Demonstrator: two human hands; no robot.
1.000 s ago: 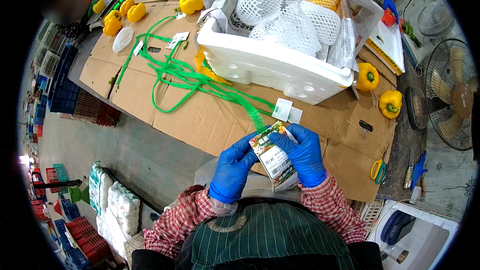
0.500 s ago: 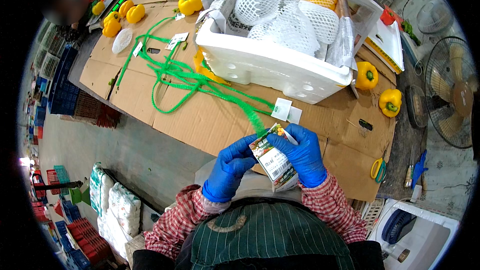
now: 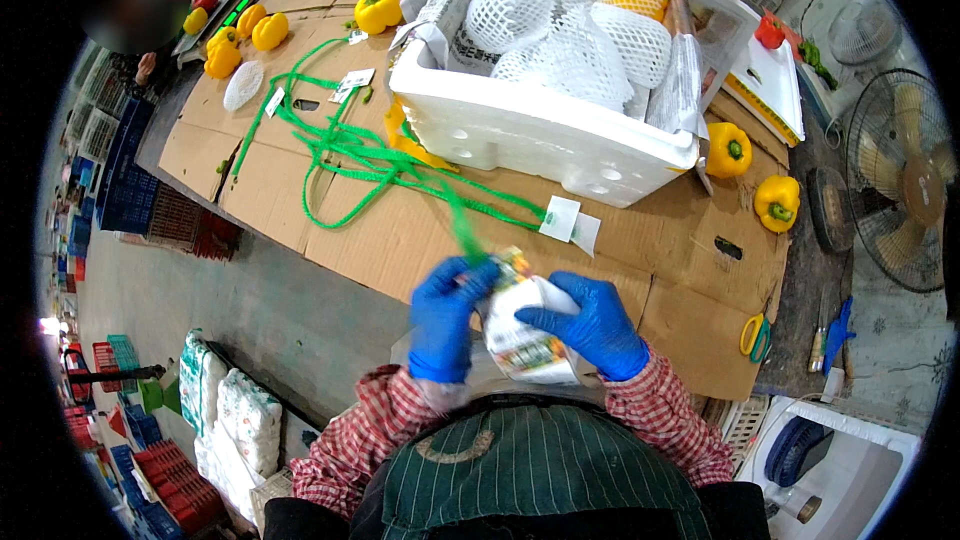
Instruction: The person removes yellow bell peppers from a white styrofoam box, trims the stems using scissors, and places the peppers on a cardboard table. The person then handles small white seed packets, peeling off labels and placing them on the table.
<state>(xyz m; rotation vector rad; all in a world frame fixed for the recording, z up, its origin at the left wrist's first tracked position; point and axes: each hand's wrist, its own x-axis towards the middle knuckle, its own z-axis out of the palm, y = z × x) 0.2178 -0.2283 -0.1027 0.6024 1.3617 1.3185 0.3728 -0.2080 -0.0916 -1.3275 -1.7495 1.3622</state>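
Note:
My left hand (image 3: 446, 315), in a blue glove, is closed at the upper left corner of a printed card label (image 3: 535, 340), where a strip of green mesh netting (image 3: 462, 225) reaches it. My right hand (image 3: 598, 325), also blue-gloved, grips the label's right side, thumb in front and fingers mostly hidden behind. The label is white with coloured print, and motion blurs its upper part. Beyond my hands, more green netting (image 3: 345, 135) lies in loose loops on the cardboard, with small white tags (image 3: 560, 217) at its ends.
A white foam box (image 3: 540, 130) holds yellow peppers in white foam nets. Loose yellow peppers (image 3: 777, 203) lie on the cardboard-covered table (image 3: 690, 310). Scissors (image 3: 757, 338) rest at the right edge, near a fan (image 3: 905, 180). At the far left is another person's hand (image 3: 146, 67).
The label has tilted and turned, showing more white. My left hand has turned more upright, drawing the netting's end slightly left. My right hand has shifted slightly down. Another person's hand has appeared far left.

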